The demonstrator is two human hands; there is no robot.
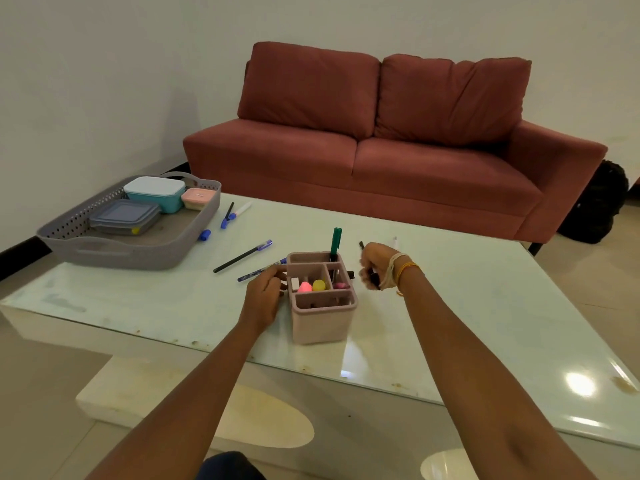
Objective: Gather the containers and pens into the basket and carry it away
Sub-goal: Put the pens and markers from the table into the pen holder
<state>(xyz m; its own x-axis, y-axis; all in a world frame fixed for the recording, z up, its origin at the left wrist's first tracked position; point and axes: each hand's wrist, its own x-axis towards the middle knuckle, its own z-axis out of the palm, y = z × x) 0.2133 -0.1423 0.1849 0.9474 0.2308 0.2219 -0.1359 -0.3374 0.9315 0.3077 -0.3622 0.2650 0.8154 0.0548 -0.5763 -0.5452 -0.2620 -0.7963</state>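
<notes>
A grey basket [138,251] stands at the far left corner of the glass tabletop [450,323], perforated walls upright, a handle at each end. Inside it lie three lidded containers: a teal box [156,194] with a white lid toward the back, a small pink box [197,198] just beside it on the right, and a flat clear box with a grey lid [123,216] in front of the teal one. Loose on the tabletop to the right of the basket: a blue cap [204,234] near the basket wall, a dark pen with a blue end [227,215] lying against a white marker [242,210], and a long black pen with a purple cap [242,256]. A further blue pen [259,271] lies partly behind the left hand [265,296]. A pink divided pen holder [322,299] stands near the front edge, well apart from the basket; a green marker [335,242] stands upright in its rear compartment, and pink and yellow highlighter tips show in the middle compartment. The left hand rests against the holder's left wall, its grip curled loosely around that side. The right hand [375,268], string and bands at the wrist, hovers just right of the holder, grip pressed together around a black pen [373,279]. A red sofa [381,140] stands behind the tabletop
</notes>
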